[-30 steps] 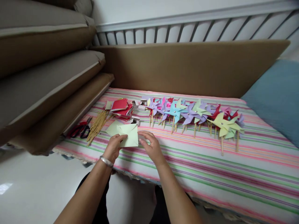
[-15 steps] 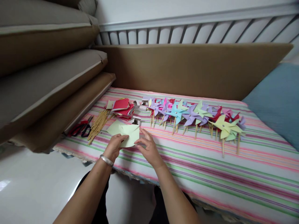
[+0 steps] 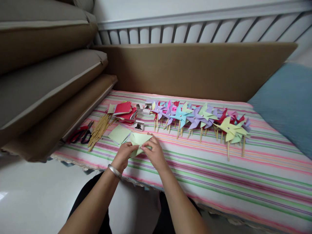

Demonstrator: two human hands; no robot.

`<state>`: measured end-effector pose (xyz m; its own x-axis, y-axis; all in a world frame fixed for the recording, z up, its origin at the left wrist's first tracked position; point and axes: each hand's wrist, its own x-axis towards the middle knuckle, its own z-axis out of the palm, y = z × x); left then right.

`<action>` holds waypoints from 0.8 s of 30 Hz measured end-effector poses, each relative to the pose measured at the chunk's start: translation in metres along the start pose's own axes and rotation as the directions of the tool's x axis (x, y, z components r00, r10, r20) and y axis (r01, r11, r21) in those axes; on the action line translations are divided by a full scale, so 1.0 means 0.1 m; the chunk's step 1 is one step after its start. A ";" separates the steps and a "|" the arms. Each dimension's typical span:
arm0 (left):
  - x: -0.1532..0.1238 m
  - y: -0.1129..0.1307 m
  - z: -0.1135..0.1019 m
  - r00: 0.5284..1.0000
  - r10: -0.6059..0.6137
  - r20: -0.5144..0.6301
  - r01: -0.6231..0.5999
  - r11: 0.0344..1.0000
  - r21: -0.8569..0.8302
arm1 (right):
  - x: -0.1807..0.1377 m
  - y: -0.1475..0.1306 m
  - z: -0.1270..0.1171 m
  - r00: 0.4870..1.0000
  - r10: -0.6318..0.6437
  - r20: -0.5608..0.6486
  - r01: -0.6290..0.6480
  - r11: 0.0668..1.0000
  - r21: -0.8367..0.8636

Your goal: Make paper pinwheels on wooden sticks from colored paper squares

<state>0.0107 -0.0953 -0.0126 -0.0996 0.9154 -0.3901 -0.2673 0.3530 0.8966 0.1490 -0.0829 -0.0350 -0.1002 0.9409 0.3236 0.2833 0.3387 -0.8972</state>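
Observation:
A pale green sheet of paper (image 3: 139, 138) is between my two hands, its corners bent in toward the middle. My left hand (image 3: 124, 154) pinches it from the left, thumb near the centre. At the right, my right hand (image 3: 153, 150) has its fingers closed on a folded part by the centre. Just behind my left hand lies another pale green paper square (image 3: 119, 134) on the striped cloth (image 3: 195, 175). A small open box (image 3: 139, 126) with dark bits inside stands beyond the sheet.
Several finished pinwheels (image 3: 194, 118) on sticks lie in a row at the right. To the left are wooden sticks (image 3: 99, 130), scissors (image 3: 85, 136) and a stack of red paper squares (image 3: 123, 109). Large cushions (image 3: 60, 87) are piled at the left, and a brown board (image 3: 195, 71) stands behind.
My right hand has brought a corner of the green sheet in toward the middle. The held sheet has moved right, clear of the other green square, and the view has shifted slightly.

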 end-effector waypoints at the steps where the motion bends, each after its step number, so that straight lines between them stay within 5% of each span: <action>1: 0.00 -0.01 0.00 1.000 0.000 0.005 0.000 1.000 0.004 | 0.00 -0.01 -0.01 1.000 -0.014 0.004 0.014 1.000 -0.015; 17: -0.04 0.04 -0.01 0.996 -0.030 0.081 0.027 0.999 0.039 | 0.00 -0.05 -0.02 1.000 0.002 0.001 -0.002 0.992 -0.128; 24: 0.01 0.04 -0.04 1.000 0.008 0.004 -0.008 0.986 0.165 | 0.02 -0.06 -0.08 0.995 0.064 -0.079 -0.071 0.993 -0.094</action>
<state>0.0060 -0.0937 -0.0104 -0.0981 0.9189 -0.3822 -0.1048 0.3724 0.9222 0.1552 -0.0831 -0.0269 -0.0060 0.9575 0.2883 0.3777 0.2691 -0.8860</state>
